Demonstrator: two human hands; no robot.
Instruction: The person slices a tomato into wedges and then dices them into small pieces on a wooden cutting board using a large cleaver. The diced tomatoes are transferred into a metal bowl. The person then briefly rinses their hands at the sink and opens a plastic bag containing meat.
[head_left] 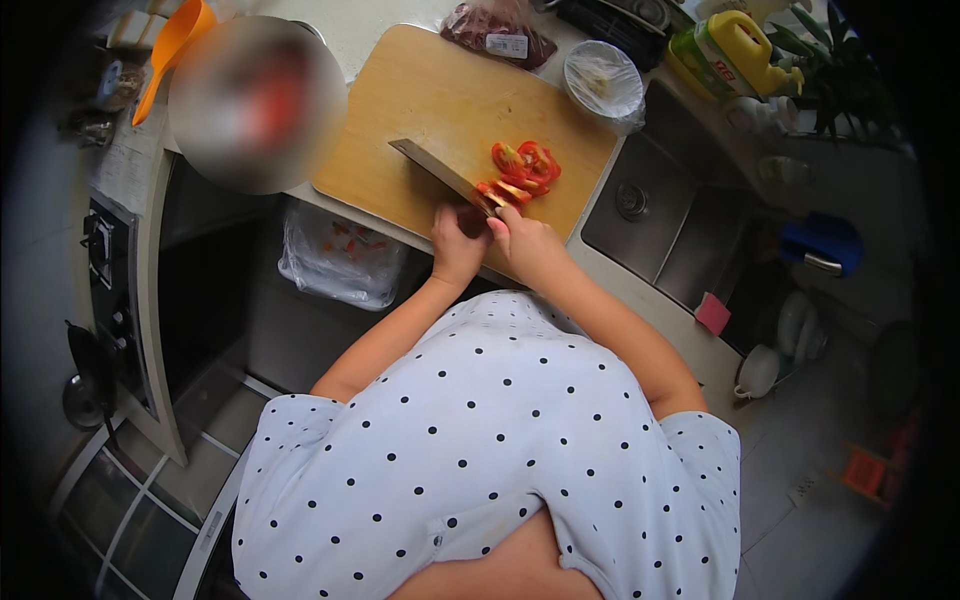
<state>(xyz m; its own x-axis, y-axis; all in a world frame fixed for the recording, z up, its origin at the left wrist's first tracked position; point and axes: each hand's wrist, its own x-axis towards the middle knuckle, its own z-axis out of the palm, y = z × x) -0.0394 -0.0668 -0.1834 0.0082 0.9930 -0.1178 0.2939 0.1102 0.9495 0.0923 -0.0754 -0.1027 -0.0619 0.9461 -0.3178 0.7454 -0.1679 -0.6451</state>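
My right hand (528, 243) grips a kitchen knife (440, 172) by its handle end. The broad blade slants away to the far left over a wooden cutting board (400, 85). Just left of the blade, my left hand (458, 246) has its fingers curled around a dark red piece, apparently tomato, mostly hidden by the fingers and knife. Red tomato slices (527, 165) lie in a loose cluster on the board, right of the blade, with the closest ones against it.
Behind the board sits a bag of dark red food (498, 40); a film-covered bowl (603, 78) stands at its far right corner. A steel sink (640, 235) lies to the right, near a yellow jug (735, 55). Below the counter's left edge hangs a lined bin (345, 265). An orange ladle (170, 50) is far left.
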